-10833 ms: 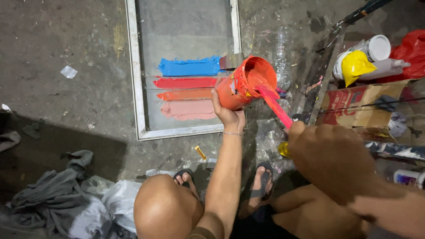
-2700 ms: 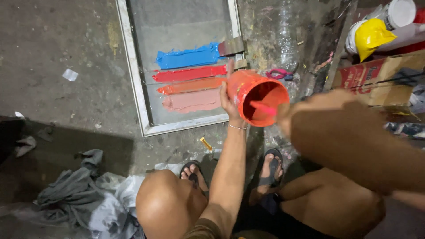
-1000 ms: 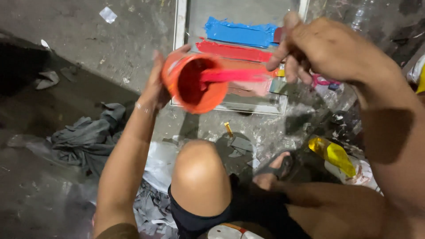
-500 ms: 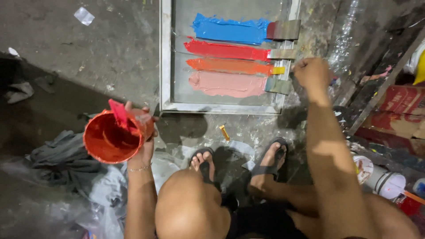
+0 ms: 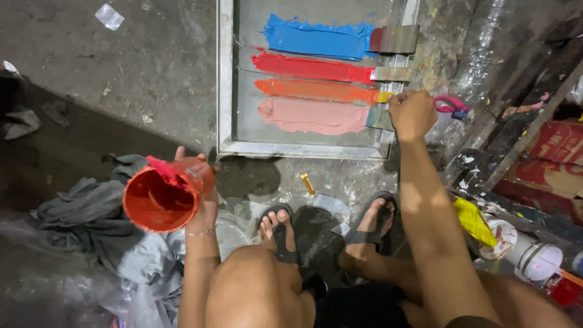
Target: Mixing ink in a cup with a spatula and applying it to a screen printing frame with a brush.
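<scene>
Currently left hand (image 5: 203, 200) grips a tilted orange paint cup (image 5: 161, 197) with a pink stirrer inside, just below-left of the metal screen frame (image 5: 226, 79), while right hand (image 5: 413, 112) is closed on a scraper (image 5: 379, 117) at the frame's right edge, touching the pink paint stripe (image 5: 313, 116).

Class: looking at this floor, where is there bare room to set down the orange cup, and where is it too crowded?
Free: bare concrete left of the frame, above the rags. Some room lies between the frame's near edge and the feet. Crowded: the frame's paint stripes and the right side with tubs and boxes.
</scene>
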